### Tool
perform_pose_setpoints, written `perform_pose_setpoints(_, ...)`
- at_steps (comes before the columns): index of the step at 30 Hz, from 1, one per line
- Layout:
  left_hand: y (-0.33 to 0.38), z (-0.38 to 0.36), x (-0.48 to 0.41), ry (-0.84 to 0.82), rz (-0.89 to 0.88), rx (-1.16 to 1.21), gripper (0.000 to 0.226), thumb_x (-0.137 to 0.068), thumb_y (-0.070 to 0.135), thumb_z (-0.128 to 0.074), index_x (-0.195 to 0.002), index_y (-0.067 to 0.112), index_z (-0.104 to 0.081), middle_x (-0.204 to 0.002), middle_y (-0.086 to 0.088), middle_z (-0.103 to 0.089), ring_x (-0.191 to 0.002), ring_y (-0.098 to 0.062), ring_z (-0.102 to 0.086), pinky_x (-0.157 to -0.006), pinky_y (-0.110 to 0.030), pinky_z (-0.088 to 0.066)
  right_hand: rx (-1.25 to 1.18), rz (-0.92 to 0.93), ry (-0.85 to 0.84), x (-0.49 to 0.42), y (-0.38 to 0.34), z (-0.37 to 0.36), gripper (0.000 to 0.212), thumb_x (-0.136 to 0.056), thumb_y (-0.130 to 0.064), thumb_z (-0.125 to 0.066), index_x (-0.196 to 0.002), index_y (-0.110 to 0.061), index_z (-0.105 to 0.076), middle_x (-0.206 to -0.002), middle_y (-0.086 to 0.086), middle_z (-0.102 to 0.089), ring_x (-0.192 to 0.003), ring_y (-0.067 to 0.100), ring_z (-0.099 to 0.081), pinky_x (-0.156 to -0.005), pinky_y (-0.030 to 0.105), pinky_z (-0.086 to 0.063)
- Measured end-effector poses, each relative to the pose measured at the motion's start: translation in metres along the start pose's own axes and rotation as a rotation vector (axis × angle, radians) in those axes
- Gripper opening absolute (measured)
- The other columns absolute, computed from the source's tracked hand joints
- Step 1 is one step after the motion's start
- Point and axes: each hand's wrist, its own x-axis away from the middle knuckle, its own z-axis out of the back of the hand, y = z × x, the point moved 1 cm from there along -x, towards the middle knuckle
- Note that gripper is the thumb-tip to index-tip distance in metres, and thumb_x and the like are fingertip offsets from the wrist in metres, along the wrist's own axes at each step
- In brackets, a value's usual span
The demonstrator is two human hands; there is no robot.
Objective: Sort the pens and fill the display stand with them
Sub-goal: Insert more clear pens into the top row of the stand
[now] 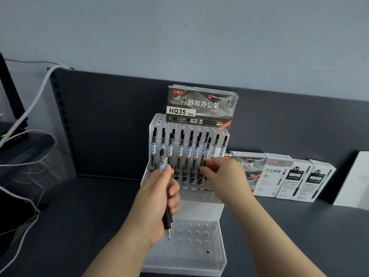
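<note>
A clear acrylic display stand (211, 214) stands in the middle of the dark shelf, stepped, with rows of round holes. Several black pens with blue-and-white labels (180, 150) stand upright in its upper rows. My left hand (157, 204) grips a small bunch of the same pens (166, 196), tips down, in front of the stand's left side. My right hand (221, 174) pinches one pen (206, 154) that stands upright in a middle row at the right. The lowest tier's holes hold no pens.
A grey pen box marked HQ35 (201, 106) leans atop the stand's back. More pen boxes (287, 176) lie on the shelf to the right, with a white box (355, 180) at the far right. White cables (26, 116) and dark devices crowd the left.
</note>
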Motion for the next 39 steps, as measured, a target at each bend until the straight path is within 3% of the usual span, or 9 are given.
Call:
perform_pose_setpoints(3, 0.000, -0.003, 0.001, -0.023, 0.008, 0.004, 0.015, -0.096, 0.026, -0.045, -0.092, 0.012, -0.048, -0.056, 0.003, -0.041, -0.043, -0.008, -0.031, -0.039, -0.019, -0.027, -0.057, -0.016, 0.052, 0.003, 0.001, 0.001, 0.011, -0.086, -0.025, -0.065, -0.090, -0.016, -0.069, -0.070, -0.008, -0.063, -0.065, 0.006, -0.058, -0.059, 0.016, -0.044)
perform_pose_setpoints(7, -0.001, -0.007, 0.002, -0.022, -0.012, 0.023, 0.022, -0.096, 0.027, -0.044, -0.089, 0.013, -0.058, -0.062, 0.000, -0.049, -0.052, -0.011, -0.046, -0.047, -0.023, -0.040, -0.269, 0.067, 0.240, 0.024, -0.011, 0.014, 0.022, -0.084, -0.028, -0.067, -0.064, -0.030, -0.057, -0.053, -0.014, -0.058, -0.055, -0.003, -0.053, -0.054, 0.007, -0.040)
perform_pose_setpoints(10, -0.001, -0.013, 0.002, -0.020, -0.044, 0.047, 0.027, -0.097, 0.027, -0.044, -0.088, 0.010, -0.063, -0.069, -0.003, -0.060, -0.066, -0.015, -0.061, -0.058, -0.027, -0.052, -0.445, 0.087, -0.052, 0.040, -0.026, 0.016, 0.016, -0.081, -0.022, -0.070, -0.067, -0.026, -0.064, -0.055, -0.015, -0.063, -0.051, -0.003, -0.055, -0.051, 0.009, -0.041)
perform_pose_setpoints(12, -0.001, -0.020, 0.003, -0.050, -0.038, 0.063, 0.029, -0.097, 0.028, -0.043, -0.089, 0.008, -0.063, -0.071, -0.004, -0.063, -0.065, -0.016, -0.063, -0.056, -0.028, -0.053, -0.524, 0.062, -0.251, 0.046, -0.028, 0.010, 0.008, -0.078, -0.019, -0.073, -0.074, -0.022, -0.068, -0.060, -0.010, -0.066, -0.054, -0.001, -0.057, -0.051, 0.015, -0.046)
perform_pose_setpoints(19, -0.007, -0.032, 0.002, -0.123, -0.036, 0.051, 0.035, -0.095, 0.028, -0.043, -0.102, 0.004, -0.067, -0.085, -0.012, -0.067, -0.069, -0.026, -0.060, -0.052, -0.034, -0.049, -0.719, -0.036, -0.407, 0.040, -0.008, 0.009, 0.016, -0.079, -0.009, -0.072, -0.067, -0.018, -0.066, -0.060, -0.002, -0.064, -0.050, 0.010, -0.052, -0.049, 0.023, -0.044)
perform_pose_setpoints(22, -0.010, -0.029, -0.005, -0.050, -0.087, 0.008, 0.032, -0.097, 0.025, -0.042, -0.105, 0.009, -0.068, -0.090, -0.011, -0.067, -0.082, -0.021, -0.064, -0.068, -0.031, -0.053, -0.680, -0.055, -0.248, 0.029, 0.001, 0.018, 0.013, -0.083, -0.010, -0.067, -0.073, -0.017, -0.070, -0.065, 0.000, -0.067, -0.056, 0.011, -0.054, -0.053, 0.023, -0.047)
perform_pose_setpoints(27, -0.011, -0.026, -0.011, 0.070, -0.096, -0.015, 0.021, -0.097, 0.025, -0.044, -0.092, 0.010, -0.059, -0.057, 0.001, -0.044, -0.048, -0.009, -0.036, -0.044, -0.021, -0.033, -0.540, -0.052, 0.092, 0.000, 0.012, 0.032, 0.011, -0.088, -0.017, -0.062, -0.092, -0.017, -0.072, -0.075, -0.003, -0.071, -0.059, 0.004, -0.057, -0.059, 0.016, -0.049)
perform_pose_setpoints(32, -0.010, -0.028, -0.013, 0.092, -0.086, 0.028, 0.024, -0.099, 0.028, -0.041, -0.079, 0.015, -0.046, -0.052, 0.003, -0.040, -0.042, -0.008, -0.030, -0.038, -0.019, -0.028, -0.323, 0.015, 0.113, -0.007, 0.015, 0.021, 0.018, -0.089, -0.021, -0.061, -0.105, -0.019, -0.070, -0.079, -0.012, -0.067, -0.070, 0.002, -0.058, -0.062, 0.009, -0.043)
perform_pose_setpoints(39, -0.008, -0.031, -0.014, 0.118, -0.097, 0.057, 0.023, -0.098, 0.019, -0.037, -0.077, 0.015, -0.043, -0.056, 0.001, -0.042, -0.045, -0.009, -0.030, -0.040, -0.020, -0.026, -0.029, 0.130, 0.089, 0.002, 0.021, 0.007, 0.019, -0.091, -0.022, -0.057, -0.110, -0.017, -0.059, -0.086, -0.011, -0.061, -0.070, 0.007, -0.051, -0.063, 0.017, -0.034)
